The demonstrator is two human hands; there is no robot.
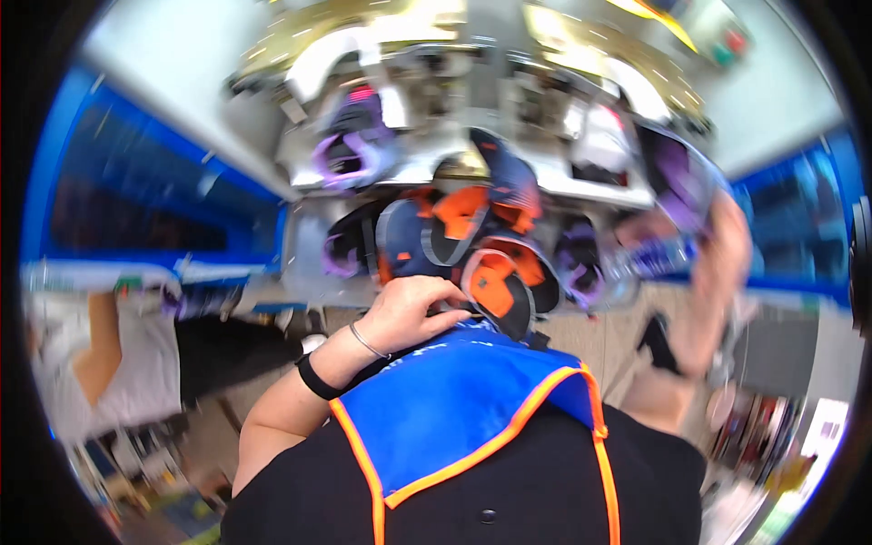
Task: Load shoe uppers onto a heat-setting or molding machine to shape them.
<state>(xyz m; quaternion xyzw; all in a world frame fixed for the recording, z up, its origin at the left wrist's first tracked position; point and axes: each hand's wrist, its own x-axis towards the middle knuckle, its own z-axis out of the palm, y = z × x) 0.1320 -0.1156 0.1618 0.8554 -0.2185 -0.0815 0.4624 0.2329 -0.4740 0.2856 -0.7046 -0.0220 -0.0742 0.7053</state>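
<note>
My left hand (413, 311), with a bangle and a black band at the wrist, is curled at the top of my blue apron (445, 391), thumb and fingers drawn together. It lies against the nearest of several dark shoe uppers (500, 295) with orange lining; what its fingertips hold is hidden. Out to the right, my right hand (722, 216) is smeared by motion. It grips the side of a dark shoe upper (677, 173) with purple lining, raised beside the machine. Another purple-lined shoe upper (579, 262) lies between the hands.
A metal machine (486, 109) with two stations stands ahead; a purple shoe upper (352, 150) sits at its left station. A clear bottle-like object (656, 259) is near my right forearm. Blue-framed panels (163, 182) flank both sides. A person in white (132, 363) is at the left.
</note>
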